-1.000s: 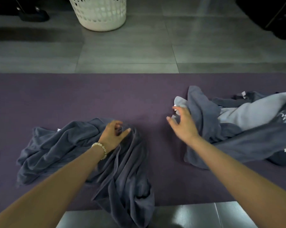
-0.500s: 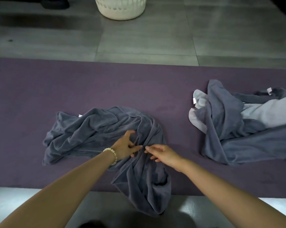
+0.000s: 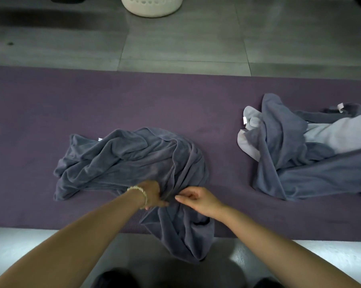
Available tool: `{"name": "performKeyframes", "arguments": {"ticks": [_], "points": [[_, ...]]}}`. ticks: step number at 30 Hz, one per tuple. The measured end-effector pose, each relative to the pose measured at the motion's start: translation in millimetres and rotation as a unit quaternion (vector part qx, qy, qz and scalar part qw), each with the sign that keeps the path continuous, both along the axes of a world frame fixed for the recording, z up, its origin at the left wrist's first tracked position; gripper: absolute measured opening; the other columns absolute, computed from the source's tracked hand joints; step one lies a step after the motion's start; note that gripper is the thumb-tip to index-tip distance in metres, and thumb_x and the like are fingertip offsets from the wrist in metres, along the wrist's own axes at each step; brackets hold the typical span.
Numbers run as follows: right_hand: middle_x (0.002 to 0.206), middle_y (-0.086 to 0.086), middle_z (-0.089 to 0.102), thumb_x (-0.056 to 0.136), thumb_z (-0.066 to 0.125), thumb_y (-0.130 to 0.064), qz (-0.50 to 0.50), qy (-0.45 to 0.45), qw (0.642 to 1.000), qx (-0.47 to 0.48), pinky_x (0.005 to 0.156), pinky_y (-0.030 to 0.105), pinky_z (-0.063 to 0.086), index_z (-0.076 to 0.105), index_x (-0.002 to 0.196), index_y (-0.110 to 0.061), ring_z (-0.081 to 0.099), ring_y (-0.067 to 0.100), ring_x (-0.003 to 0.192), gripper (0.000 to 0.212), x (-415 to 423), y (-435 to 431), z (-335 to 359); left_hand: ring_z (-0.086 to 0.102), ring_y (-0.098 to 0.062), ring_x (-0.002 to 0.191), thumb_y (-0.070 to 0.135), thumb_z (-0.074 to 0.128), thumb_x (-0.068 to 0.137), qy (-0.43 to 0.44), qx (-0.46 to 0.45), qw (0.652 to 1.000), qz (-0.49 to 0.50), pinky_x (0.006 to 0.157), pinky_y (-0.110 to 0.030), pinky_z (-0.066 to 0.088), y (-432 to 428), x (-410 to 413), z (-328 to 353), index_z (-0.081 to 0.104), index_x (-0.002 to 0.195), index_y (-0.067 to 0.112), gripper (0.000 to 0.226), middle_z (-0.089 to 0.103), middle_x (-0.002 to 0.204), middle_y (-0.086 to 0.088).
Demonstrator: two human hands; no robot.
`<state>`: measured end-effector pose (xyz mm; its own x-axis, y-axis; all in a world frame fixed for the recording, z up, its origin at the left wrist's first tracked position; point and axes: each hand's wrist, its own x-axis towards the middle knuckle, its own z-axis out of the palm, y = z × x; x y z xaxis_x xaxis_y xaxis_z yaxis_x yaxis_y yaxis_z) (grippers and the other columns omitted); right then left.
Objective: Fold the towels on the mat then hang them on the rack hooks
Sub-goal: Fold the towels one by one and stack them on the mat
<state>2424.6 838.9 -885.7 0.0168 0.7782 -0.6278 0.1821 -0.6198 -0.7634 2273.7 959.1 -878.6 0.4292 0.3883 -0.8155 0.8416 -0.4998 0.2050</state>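
The dark towel (image 3: 129, 161) lay crumpled on the mat (image 3: 175, 100), its bulk running left and away from you, one tail spilling over the mat's near edge toward you. Your left grip (image 3: 152, 193) and right grip (image 3: 200, 199) met at the gathered folds between. The left was curled into the cloth, dug into a bunch. The right, just beside it, was drawn to a pinch at the same fold; whether it had caught cloth, I couldn't tell.

I see a purple mat (image 3: 134, 104) spread on the grey tiled floor (image 3: 175, 48). On it lie a crumpled dark grey towel (image 3: 123, 161), spilling over the near edge, and a heap of towels (image 3: 296, 163) well apart on the right. A white basket (image 3: 152, 7) stands on the tiles beyond.
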Motion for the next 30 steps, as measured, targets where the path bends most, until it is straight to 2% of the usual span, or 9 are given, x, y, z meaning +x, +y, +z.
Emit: {"name": "performKeyframes", "arguments": {"ticks": [2, 4, 7, 13, 18, 21, 24, 27, 30], "points": [[0.102, -0.013, 0.065, 0.085, 0.069, -0.036, 0.009, -0.009, 1.0, 0.006, 0.087, 0.015, 0.046, 0.065, 0.106, -0.021, 0.06, 0.006, 0.101, 0.026, -2, -3, -3, 0.052, -0.011, 0.068, 0.041, 0.061, 0.089, -0.054, 0.012, 0.998, -0.004, 0.061, -0.021, 0.037, -4, -11, -11, 0.063, 0.085, 0.009, 0.032, 0.058, 0.076, -0.001], [0.103, -0.017, 0.064, 0.084, 0.069, -0.04, 0.004, 0.007, 1.0, 0.018, 0.086, 0.013, 0.046, 0.063, 0.104, -0.027, 0.06, 0.003, 0.103, 0.025, -6, -4, 0, 0.04, -0.007, 0.058, 0.038, 0.061, 0.09, -0.171, -0.047, 0.975, 0.135, 0.057, -0.019, 0.035, 3, -15, -5, 0.05, 0.07, 0.016, 0.032, 0.044, 0.062, 0.005], [0.102, -0.016, 0.067, 0.085, 0.066, -0.042, -0.049, 0.067, 0.995, 0.052, 0.082, 0.012, 0.046, 0.061, 0.106, -0.026, 0.061, -0.003, 0.099, 0.027, -10, 2, 21, 0.036, -0.01, 0.053, 0.041, 0.062, 0.088, -0.305, -0.099, 0.886, 0.334, 0.051, -0.023, 0.035, 14, 2, 22, 0.043, 0.066, 0.018, 0.038, 0.04, 0.058, 0.003], [0.096, 0.0, 0.072, 0.086, 0.067, -0.027, -0.271, 0.109, 0.94, 0.179, 0.077, 0.022, 0.053, 0.063, 0.106, -0.021, 0.067, 0.012, 0.091, 0.021, 17, 28, 81, 0.065, -0.019, 0.078, 0.014, 0.056, 0.094, -0.495, -0.209, 0.735, 0.414, 0.071, -0.029, 0.056, 19, 72, 90, 0.049, 0.111, 0.02, 0.019, 0.067, 0.086, -0.012], [0.088, -0.002, 0.061, 0.081, 0.072, -0.017, -0.258, 0.049, 0.922, 0.284, 0.071, 0.019, 0.05, 0.043, 0.116, -0.026, 0.063, 0.003, 0.078, 0.046, 65, 20, 115, 0.066, -0.016, 0.1, 0.018, 0.04, 0.101, -0.51, -0.259, 0.753, 0.325, 0.082, -0.024, 0.055, 22, 104, 128, 0.057, 0.122, 0.018, 0.027, 0.067, 0.113, -0.006], [0.111, -0.005, 0.054, 0.07, 0.083, -0.017, -0.173, -0.061, 0.925, 0.331, 0.086, 0.016, 0.047, 0.044, 0.119, -0.019, 0.057, -0.002, 0.103, 0.063, 87, 10, 125, 0.064, -0.015, 0.107, 0.018, 0.033, 0.103, -0.488, -0.308, 0.755, 0.312, 0.088, -0.026, 0.054, 24, 126, 142, 0.05, 0.133, 0.014, 0.034, 0.062, 0.127, -0.006], [0.117, -0.001, 0.046, 0.067, 0.083, -0.036, -0.159, -0.202, 0.898, 0.356, 0.094, 0.012, 0.039, 0.047, 0.114, -0.031, 0.048, 0.001, 0.111, 0.06, 106, 7, 125, 0.063, -0.023, 0.105, 0.007, 0.026, 0.101, -0.447, -0.377, 0.738, 0.337, 0.087, -0.03, 0.054, 30, 150, 160, 0.047, 0.134, 0.002, 0.039, 0.056, 0.132, -0.015], [0.093, 0.006, 0.053, 0.079, 0.075, -0.028, -0.24, -0.212, 0.874, 0.365, 0.082, 0.017, 0.041, 0.058, 0.089, -0.012, 0.053, 0.01, 0.088, 0.025, 126, 5, 134, 0.059, -0.028, 0.111, -0.002, 0.027, 0.096, -0.411, -0.345, 0.799, 0.272, 0.088, -0.031, 0.052, 31, 172, 171, 0.048, 0.134, 0.005, 0.043, 0.054, 0.133, -0.019], [0.085, 0.01, 0.066, 0.091, 0.061, -0.029, -0.35, -0.037, 0.886, 0.302, 0.083, 0.032, 0.047, 0.063, 0.088, 0.009, 0.061, 0.015, 0.085, 0.038, 150, 1, 147, 0.06, -0.015, 0.092, 0.005, 0.058, 0.091, -0.404, -0.22, 0.879, 0.126, 0.089, -0.028, 0.051, 25, 190, 173, 0.06, 0.113, 0.018, 0.026, 0.065, 0.109, -0.012]]}}
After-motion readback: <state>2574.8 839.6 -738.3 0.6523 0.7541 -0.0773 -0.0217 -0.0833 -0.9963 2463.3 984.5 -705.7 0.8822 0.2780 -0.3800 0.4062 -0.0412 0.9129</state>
